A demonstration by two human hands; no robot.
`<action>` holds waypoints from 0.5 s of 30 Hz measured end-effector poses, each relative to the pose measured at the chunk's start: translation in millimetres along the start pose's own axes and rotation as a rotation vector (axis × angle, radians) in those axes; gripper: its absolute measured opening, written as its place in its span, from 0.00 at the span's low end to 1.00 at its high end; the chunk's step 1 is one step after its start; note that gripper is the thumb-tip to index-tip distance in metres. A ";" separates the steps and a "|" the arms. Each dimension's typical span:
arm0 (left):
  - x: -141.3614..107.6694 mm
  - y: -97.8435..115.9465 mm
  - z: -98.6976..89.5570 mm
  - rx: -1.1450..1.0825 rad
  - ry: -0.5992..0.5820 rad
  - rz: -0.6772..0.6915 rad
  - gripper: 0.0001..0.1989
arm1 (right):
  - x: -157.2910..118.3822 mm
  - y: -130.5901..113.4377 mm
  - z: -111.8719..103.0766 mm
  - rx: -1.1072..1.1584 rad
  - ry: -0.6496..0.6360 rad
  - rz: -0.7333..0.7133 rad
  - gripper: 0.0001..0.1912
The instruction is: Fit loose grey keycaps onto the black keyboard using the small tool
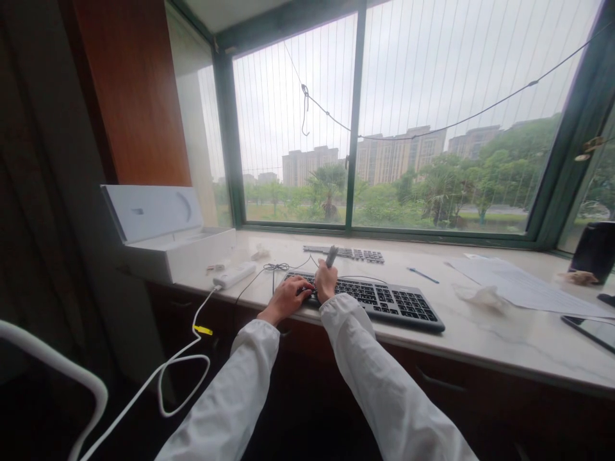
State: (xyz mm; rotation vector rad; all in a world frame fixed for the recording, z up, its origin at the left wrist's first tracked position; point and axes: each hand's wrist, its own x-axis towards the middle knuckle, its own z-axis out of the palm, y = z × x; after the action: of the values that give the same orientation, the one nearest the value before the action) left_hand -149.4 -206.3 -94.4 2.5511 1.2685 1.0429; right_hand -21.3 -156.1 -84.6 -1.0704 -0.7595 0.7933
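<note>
A black keyboard (pixel 400 303) with a grey frame lies along the front of the marble counter. My left hand (pixel 288 298) is at its left end, fingers bent over the keys and thumb close to them, gripping the keyboard there. Just beside it, my right hand (pixel 326 282) is wrapped round a thick grey handle (pixel 332 255), held upright above the left part of the keyboard. The lower end of that tool is hidden by my hands, so its kind does not show. Behind the keyboard lies a row of loose keycaps (pixel 358 254).
On the left are an open white box (pixel 206 246) and a white power strip (pixel 235 275) with its cable hanging down. A blue pen (pixel 423 275), papers (pixel 519 282) and crumpled tissue (pixel 483 297) lie to the right. A dark tablet (pixel 593 330) sits at the right edge.
</note>
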 end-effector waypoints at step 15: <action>0.4 0.8 -0.2 -0.019 -0.002 -0.022 0.10 | 2.4 2.8 2.1 -0.036 -0.055 -0.052 0.14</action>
State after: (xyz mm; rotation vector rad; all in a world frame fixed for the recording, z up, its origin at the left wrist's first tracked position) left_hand -148.8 -206.6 -93.7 2.5172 1.2771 1.0433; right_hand -22.4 -152.4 -86.3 -1.0599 -0.8476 0.7693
